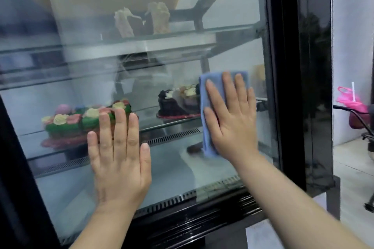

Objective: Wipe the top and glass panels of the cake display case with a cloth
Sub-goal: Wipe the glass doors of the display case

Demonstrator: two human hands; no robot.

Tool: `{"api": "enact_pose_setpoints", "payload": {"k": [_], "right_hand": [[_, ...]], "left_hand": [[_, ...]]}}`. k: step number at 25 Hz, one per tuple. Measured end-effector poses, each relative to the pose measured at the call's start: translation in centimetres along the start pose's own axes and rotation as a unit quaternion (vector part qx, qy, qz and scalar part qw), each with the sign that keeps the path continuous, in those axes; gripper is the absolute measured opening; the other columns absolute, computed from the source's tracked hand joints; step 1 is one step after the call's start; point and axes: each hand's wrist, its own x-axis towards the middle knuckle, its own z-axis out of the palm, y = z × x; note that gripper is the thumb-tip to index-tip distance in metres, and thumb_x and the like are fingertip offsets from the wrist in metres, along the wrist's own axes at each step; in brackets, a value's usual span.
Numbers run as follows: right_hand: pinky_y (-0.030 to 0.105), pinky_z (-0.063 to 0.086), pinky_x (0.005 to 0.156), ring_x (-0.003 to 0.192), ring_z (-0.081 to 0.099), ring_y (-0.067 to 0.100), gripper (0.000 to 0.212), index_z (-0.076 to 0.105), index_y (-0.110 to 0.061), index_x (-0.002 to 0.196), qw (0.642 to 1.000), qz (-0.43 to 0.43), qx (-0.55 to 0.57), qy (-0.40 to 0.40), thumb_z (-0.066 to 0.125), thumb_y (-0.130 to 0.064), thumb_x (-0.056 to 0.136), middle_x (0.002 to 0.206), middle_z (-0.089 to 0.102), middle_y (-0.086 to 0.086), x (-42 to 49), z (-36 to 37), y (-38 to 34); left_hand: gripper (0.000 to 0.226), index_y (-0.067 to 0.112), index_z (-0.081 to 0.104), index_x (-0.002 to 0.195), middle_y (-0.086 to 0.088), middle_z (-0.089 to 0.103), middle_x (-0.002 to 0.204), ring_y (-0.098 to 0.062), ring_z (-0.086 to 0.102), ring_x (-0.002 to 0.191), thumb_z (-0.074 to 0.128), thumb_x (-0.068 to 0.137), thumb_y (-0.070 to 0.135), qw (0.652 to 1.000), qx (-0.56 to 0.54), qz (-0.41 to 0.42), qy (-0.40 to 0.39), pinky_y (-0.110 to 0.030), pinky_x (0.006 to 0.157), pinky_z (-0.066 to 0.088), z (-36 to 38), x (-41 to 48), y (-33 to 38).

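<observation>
We press the blue cloth [210, 84] flat against the front glass panel [172, 170] of the display case [202, 218] with our right grip [232, 119], fingers straight and spread, pinching nothing. The cloth sits on the right part of the pane, near the black frame post [283, 66] but apart from it, a narrow strip of glass between. Our left grip [119, 157] lies open and flat on the glass, lower left of the cloth. Bare glass spreads between and above them. Behind the pane, a green flowered cake [81, 121] and a dark cake [178, 101] stand on a shelf [172, 124].
</observation>
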Motion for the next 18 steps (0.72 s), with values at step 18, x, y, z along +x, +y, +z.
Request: {"api": "enact_pose_setpoints", "payload": {"k": [18], "right_hand": [[0.05, 0.006, 0.117, 0.145, 0.003, 0.026, 0.053, 0.015, -0.025, 0.15, 0.999, 0.019, -0.027, -0.026, 0.016, -0.043, 0.101, 0.158, 0.011, 0.01, -6.2, 0.9, -1.1]], "left_hand": [[0.056, 0.012, 0.005, 0.15, 0.0, -0.009, 0.158, -0.025, -0.006, 0.145, 0.018, 0.099, 0.033, 0.998, -0.032, 0.001, -0.045, -0.045, 0.117, -0.003, 0.3, -7.8, 0.2]]}}
